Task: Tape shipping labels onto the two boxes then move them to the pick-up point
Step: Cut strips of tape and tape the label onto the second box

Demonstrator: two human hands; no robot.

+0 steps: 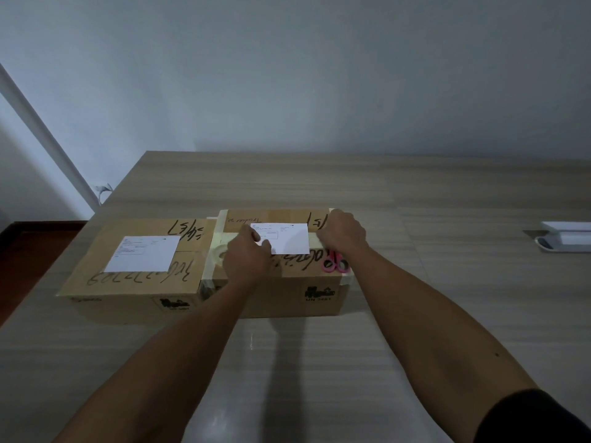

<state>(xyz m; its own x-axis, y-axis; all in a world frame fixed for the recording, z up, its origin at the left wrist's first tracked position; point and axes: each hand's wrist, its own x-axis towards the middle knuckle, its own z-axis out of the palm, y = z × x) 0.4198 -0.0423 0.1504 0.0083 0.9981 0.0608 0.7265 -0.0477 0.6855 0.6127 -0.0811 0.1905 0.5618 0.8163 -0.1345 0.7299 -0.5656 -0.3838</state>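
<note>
Two brown boxes (137,273) (287,282) side by side on table; white label (142,254) (289,238) atop each.

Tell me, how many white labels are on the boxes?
2. One label lies on the left box; the other label is on the right box, partly covered by the left hand.

Two cardboard boxes sit side by side on the desk (319,362). On the right box (287,295) the left hand (248,257) presses a white label (287,239), the right hand (342,233) at its right edge (fingers curled). Pink scissors (335,263) lie just right of that label; the left box (134,282) carries its own label (142,254).
</note>
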